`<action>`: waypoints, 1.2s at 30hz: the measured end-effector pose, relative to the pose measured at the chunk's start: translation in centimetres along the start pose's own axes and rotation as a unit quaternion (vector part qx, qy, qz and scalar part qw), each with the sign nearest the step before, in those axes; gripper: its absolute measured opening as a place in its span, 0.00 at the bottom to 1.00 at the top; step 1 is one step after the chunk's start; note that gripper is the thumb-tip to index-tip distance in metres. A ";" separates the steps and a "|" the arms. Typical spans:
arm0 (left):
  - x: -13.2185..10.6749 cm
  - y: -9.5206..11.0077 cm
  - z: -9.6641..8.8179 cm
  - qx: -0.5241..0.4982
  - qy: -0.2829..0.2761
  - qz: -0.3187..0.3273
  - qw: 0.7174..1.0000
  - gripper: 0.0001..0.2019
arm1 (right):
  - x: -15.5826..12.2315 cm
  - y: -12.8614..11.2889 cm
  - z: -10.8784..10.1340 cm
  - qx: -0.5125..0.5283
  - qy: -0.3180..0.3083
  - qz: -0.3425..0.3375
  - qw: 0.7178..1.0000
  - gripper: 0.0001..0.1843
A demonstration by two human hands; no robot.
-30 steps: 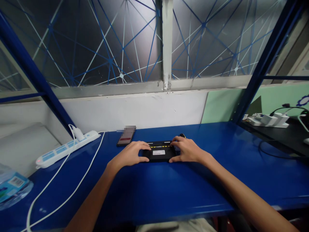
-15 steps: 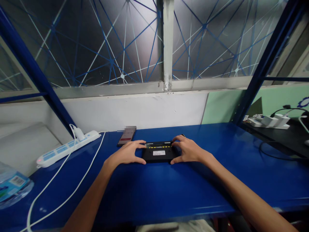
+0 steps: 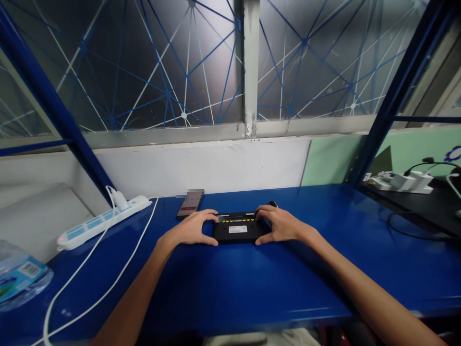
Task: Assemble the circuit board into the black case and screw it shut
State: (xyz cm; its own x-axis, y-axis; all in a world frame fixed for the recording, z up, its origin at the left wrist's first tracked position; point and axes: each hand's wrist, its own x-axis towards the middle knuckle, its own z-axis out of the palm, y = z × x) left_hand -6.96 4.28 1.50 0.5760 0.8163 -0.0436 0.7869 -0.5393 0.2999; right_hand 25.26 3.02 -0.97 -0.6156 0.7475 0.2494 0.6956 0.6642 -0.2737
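A flat black box (image 3: 221,234) lies on the blue table in front of me. It bears a white label and a row of yellow marks near its far edge. My left hand (image 3: 192,228) grips its left end, thumb at the near corner and fingers at the far one. On the opposite end my right hand (image 3: 279,223) holds it the same way. Just behind the right hand a small black and yellow thing (image 3: 273,204) shows, mostly hidden. A phone (image 3: 190,203) with a lit screen rests beyond my left hand.
On the left a white power strip (image 3: 95,225) with a plug and a long white cable (image 3: 134,250) lies on the blue table (image 3: 230,283). A plastic bottle (image 3: 23,278) is at the left edge. At far right, white adapters (image 3: 412,180) stand on a black surface.
The view has shifted very slightly. Both hands keep the same hold on the black box, and a little more of the black and yellow thing shows.
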 end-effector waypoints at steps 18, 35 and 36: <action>-0.1 0.5 0.1 -0.010 0.022 0.021 0.999 0.28 | 0.0 -0.4 0.1 0.001 0.003 -0.008 1.000 0.35; 0.2 0.4 0.6 -0.002 0.022 0.016 1.000 0.26 | 0.0 -0.5 -0.1 -0.004 0.000 0.003 1.000 0.34; 0.2 0.4 0.6 -0.002 0.022 0.018 1.000 0.26 | 0.0 -0.4 0.0 -0.005 0.001 0.002 1.000 0.34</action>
State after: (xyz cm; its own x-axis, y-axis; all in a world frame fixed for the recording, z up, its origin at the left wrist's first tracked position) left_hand -6.43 4.09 0.99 0.5939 0.8045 0.0104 0.7646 -0.5684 0.3038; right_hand 24.96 2.77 -0.82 -0.6119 0.7505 0.2496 0.7017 0.6608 -0.2664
